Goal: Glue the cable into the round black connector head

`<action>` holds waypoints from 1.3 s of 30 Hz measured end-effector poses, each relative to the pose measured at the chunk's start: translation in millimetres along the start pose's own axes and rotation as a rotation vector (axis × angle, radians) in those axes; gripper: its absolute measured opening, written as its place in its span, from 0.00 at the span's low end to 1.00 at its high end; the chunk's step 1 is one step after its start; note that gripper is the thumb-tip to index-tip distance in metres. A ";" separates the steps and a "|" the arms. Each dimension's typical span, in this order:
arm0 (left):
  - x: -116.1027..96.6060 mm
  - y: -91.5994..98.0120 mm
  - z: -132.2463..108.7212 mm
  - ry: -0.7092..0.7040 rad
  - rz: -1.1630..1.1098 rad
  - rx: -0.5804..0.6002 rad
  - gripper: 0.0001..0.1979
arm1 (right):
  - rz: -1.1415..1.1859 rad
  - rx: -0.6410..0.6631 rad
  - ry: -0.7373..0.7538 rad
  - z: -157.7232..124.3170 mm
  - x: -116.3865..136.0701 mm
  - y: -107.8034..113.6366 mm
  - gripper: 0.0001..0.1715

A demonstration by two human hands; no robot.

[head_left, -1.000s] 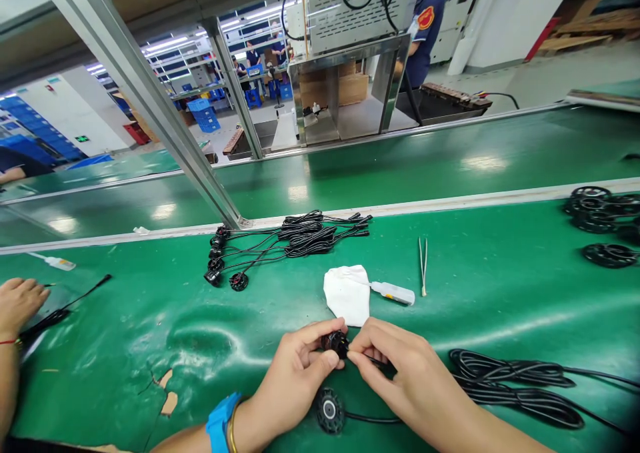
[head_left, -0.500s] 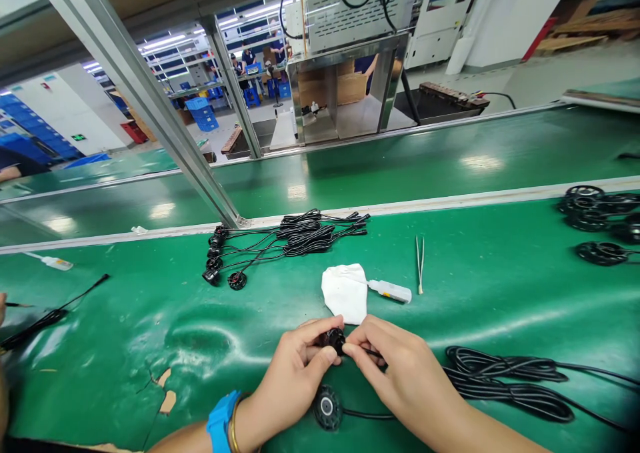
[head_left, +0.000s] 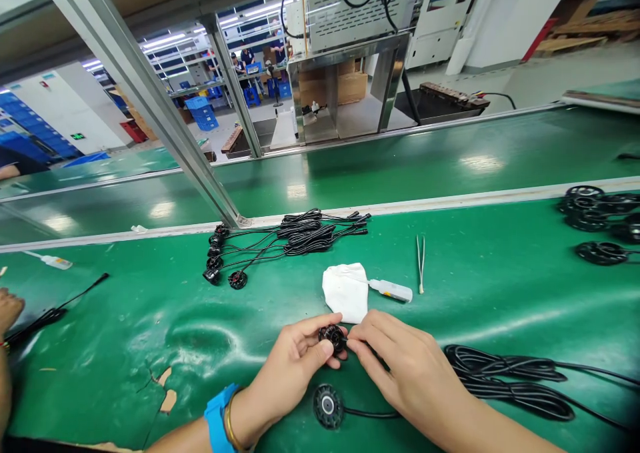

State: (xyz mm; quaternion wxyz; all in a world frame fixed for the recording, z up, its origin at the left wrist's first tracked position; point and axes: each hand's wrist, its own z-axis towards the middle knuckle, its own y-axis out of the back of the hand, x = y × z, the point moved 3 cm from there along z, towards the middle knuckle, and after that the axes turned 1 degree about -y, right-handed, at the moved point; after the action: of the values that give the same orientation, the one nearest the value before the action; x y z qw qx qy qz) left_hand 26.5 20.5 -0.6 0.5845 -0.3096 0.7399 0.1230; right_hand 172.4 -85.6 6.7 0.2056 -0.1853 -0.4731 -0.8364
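Just above the near edge of the green mat (head_left: 150, 333), I have the small black round part (head_left: 332, 337) pinched between the thumb and forefinger of my left hand (head_left: 295, 369), while the fingertips of my right hand (head_left: 400, 366) close on its right side where the thin black lead leaves it. Both hands are gripping, neither flat nor loose. To do this well I judge I should keep the left grip steady on the ribbed rim and let the right fingers do the fine work, with no pull on the lead. The part looks like hard moulded plastic, ridged around the edge. Below my hands lies a flat disc (head_left: 327, 406), black with a pale centre, wired to the loose coil of cable (head_left: 510, 379) on my right; the cable is smooth and rubbery. Beyond my hands sit a soft crumpled white cloth (head_left: 345, 291), a small white tube (head_left: 393, 290) touching it, and slim metal tweezers (head_left: 421, 261). Farther back is a bundle of similar wired parts (head_left: 280, 243). Another person's hand (head_left: 7, 309) rests at the far left.
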 end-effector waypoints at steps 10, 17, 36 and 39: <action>6.4 -3.4 -1.3 -0.021 0.096 0.004 0.26 | -0.175 -0.040 0.120 -1.5 9.1 -4.5 0.14; 3.6 -3.0 0.0 -0.041 0.030 0.014 0.24 | -0.232 -0.046 0.161 -0.4 9.7 0.7 0.12; -1.4 -2.6 0.3 -0.038 -0.019 0.021 0.22 | -0.216 -0.053 0.182 4.8 11.7 3.4 0.17; -0.7 -2.5 0.7 -0.040 -0.048 0.044 0.21 | -0.211 -0.058 0.190 5.2 11.4 4.3 0.17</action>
State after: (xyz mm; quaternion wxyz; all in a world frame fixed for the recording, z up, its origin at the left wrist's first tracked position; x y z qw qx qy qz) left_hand 28.7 19.1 0.3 0.6086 -0.3119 0.7229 0.0986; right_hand 165.6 -85.0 18.1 0.1548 -0.0603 -0.4439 -0.8805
